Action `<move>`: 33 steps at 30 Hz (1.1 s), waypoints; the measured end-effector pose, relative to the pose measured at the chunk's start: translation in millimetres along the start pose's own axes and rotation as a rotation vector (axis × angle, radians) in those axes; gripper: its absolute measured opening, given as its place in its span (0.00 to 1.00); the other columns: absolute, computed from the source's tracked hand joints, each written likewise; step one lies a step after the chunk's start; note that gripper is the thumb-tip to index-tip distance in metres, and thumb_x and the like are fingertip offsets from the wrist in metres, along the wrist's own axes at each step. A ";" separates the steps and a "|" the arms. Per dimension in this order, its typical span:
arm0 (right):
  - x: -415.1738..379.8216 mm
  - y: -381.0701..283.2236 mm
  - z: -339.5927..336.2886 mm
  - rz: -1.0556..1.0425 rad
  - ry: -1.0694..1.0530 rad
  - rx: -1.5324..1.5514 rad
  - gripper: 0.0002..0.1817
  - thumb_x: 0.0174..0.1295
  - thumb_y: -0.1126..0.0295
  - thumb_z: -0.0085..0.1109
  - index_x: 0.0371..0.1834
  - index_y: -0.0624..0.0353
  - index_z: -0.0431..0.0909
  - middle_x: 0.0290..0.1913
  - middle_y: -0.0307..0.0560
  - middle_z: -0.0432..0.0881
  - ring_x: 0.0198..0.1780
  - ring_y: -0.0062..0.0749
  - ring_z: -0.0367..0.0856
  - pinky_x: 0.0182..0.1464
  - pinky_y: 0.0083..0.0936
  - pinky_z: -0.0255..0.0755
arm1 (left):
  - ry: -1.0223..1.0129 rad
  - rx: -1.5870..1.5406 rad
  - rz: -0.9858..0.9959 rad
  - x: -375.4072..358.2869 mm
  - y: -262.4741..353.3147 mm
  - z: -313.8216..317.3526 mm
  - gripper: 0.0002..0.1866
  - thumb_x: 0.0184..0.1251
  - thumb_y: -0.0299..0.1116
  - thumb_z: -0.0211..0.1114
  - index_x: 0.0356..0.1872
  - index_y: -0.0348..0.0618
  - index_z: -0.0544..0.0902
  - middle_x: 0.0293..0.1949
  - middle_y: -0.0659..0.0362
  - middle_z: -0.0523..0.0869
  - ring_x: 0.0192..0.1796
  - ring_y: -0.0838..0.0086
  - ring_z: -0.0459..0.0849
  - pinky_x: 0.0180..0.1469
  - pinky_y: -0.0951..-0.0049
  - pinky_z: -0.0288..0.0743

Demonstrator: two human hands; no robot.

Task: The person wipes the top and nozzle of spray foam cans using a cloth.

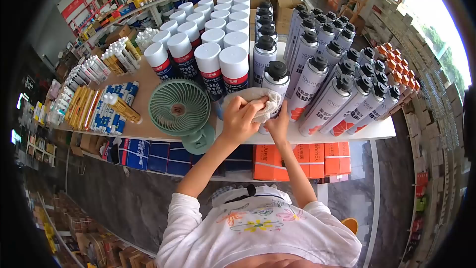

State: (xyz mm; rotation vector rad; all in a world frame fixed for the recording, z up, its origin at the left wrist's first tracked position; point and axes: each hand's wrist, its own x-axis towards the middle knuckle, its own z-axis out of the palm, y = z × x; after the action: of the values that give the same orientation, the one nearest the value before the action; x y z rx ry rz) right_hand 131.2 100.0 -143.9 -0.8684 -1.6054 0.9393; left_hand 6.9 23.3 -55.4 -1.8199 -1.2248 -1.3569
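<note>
The left hand (pixel 244 116) grips a bunched, off-white cloth (pixel 263 103) and presses it against the upper left side of 1 white aerosol can (pixel 277 88) with a black top. The right hand (pixel 278 125) is closed around the lower right side of that can, its fingers partly hidden behind the body. The can is upright, or nearly so, at the front edge of the display table (pixel 141 128), directly ahead of the person; whether its base touches the tabletop I cannot tell, as the hands and cloth cover much of it.

To the right stand rows of black-topped YOUJU cans (pixel 317 87), printed with red designs near the base. Beyond them is a cluster of orange-topped cans (pixel 398 69). Left of the held can are white-capped spray cans (pixel 207 59) with red bands and dark blue bodies. A green desk fan (pixel 174 106) stands in front of these, near the table edge. Farther left lie blue-and-white tubes (pixel 130 92), with 1 gold tube (pixel 122 108) across them, and yellow tubes (pixel 81 108). Below the tabletop sit orange cartons (pixel 287 161) and blue cartons (pixel 173 159).
</note>
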 end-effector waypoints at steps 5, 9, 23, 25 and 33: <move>5.7 -13.4 2.6 0.241 -0.015 0.040 0.35 0.50 0.68 0.79 0.58 0.61 0.67 0.46 0.57 0.85 0.46 0.40 0.87 0.47 0.33 0.79 | -0.063 -0.111 -0.307 -27.5 4.2 -1.0 0.19 0.41 0.20 0.76 0.39 0.40 0.85 0.29 0.56 0.80 0.32 0.64 0.79 0.33 0.68 0.75; -10.3 -12.6 13.5 0.056 0.072 -0.015 0.36 0.50 0.69 0.79 0.60 0.61 0.66 0.47 0.59 0.85 0.49 0.46 0.88 0.49 0.37 0.79 | 0.040 -0.103 -0.342 -35.6 10.0 -15.7 0.18 0.41 0.20 0.76 0.38 0.38 0.84 0.29 0.55 0.79 0.30 0.64 0.77 0.32 0.68 0.72; -44.7 40.7 -22.5 -0.209 -0.101 -0.534 0.47 0.50 0.63 0.81 0.68 0.66 0.61 0.61 0.63 0.74 0.58 0.54 0.78 0.58 0.42 0.74 | 0.213 -0.190 -0.641 -68.9 11.9 -69.0 0.16 0.46 0.19 0.74 0.39 0.35 0.81 0.34 0.59 0.75 0.31 0.76 0.76 0.33 0.78 0.71; -47.9 50.3 -20.5 0.082 -0.228 -0.310 0.41 0.49 0.64 0.81 0.62 0.66 0.67 0.55 0.60 0.77 0.53 0.55 0.79 0.54 0.41 0.75 | 0.249 -0.257 -0.685 -69.8 13.1 -69.2 0.16 0.48 0.18 0.74 0.40 0.34 0.81 0.35 0.59 0.75 0.34 0.77 0.79 0.36 0.78 0.73; -40.5 57.4 -14.9 -0.009 -0.163 -0.359 0.30 0.48 0.65 0.81 0.49 0.65 0.74 0.44 0.52 0.81 0.44 0.41 0.84 0.46 0.36 0.78 | 0.235 -0.318 -0.782 -89.3 5.6 -73.6 0.17 0.51 0.16 0.74 0.43 0.33 0.80 0.39 0.60 0.77 0.39 0.79 0.84 0.42 0.79 0.76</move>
State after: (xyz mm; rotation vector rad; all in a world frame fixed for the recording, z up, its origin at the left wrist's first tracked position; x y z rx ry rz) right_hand 158.4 91.0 -209.7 -1.0480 -1.9542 0.7411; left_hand -26.4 -70.9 -114.0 -1.3338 -1.7519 -2.2199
